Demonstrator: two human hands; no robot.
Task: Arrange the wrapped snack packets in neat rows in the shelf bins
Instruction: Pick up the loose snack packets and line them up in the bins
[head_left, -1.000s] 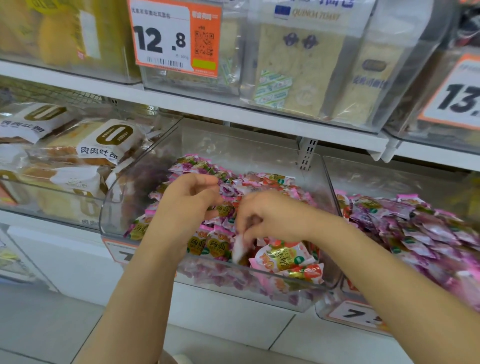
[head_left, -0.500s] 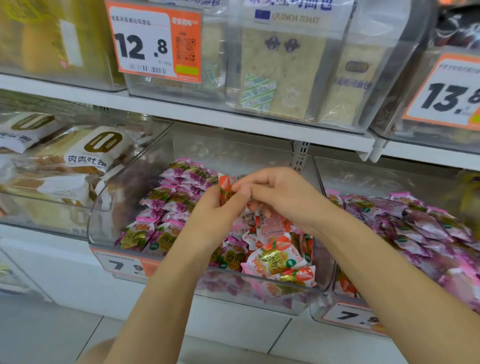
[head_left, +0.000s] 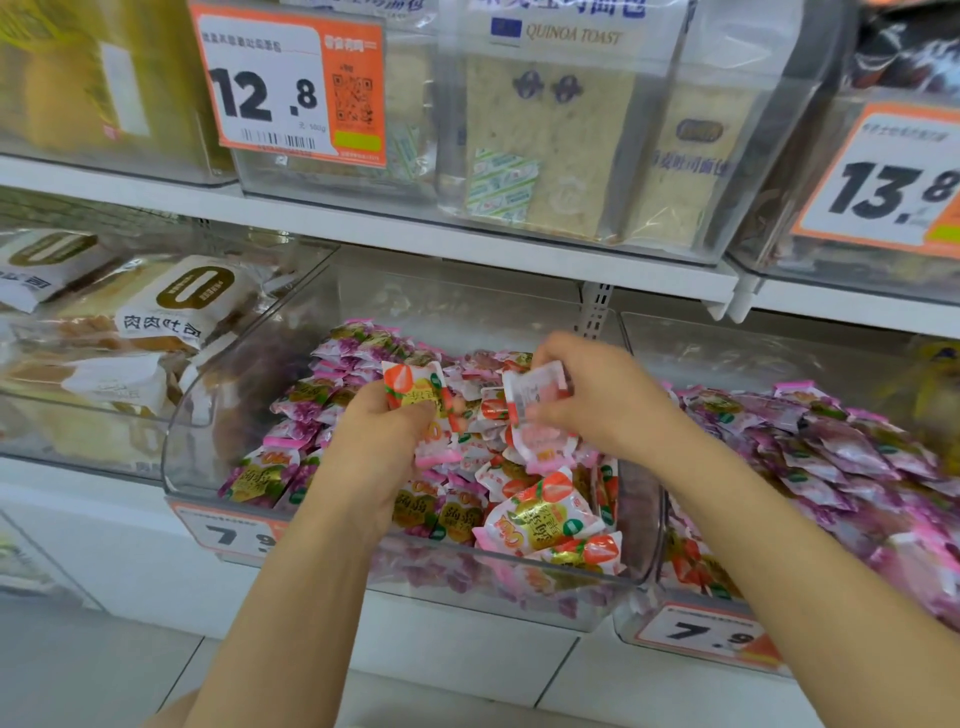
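Both hands over the middle bin (head_left: 171, 467), apart: left hand (head_left: 379, 447) pinches an orange packet (head_left: 413, 387) upright, right hand (head_left: 597, 395) grips a white-backed packet (head_left: 537, 389) tilted, loose orange pile (head_left: 540, 519) just near-right below them, purple rows (head_left: 332, 384) to the left.

White shelf board (head_left: 363, 228) crosses upper frame, left to right. Slotted white upright (head_left: 595, 312) behind, centre right. Orange-and-white price tag 12.8 (head_left: 291, 83) upper left; tag 13.8 (head_left: 883, 182) upper right. Pale tiled floor (head_left: 78, 670) lower left. Lighting even, diffuse.
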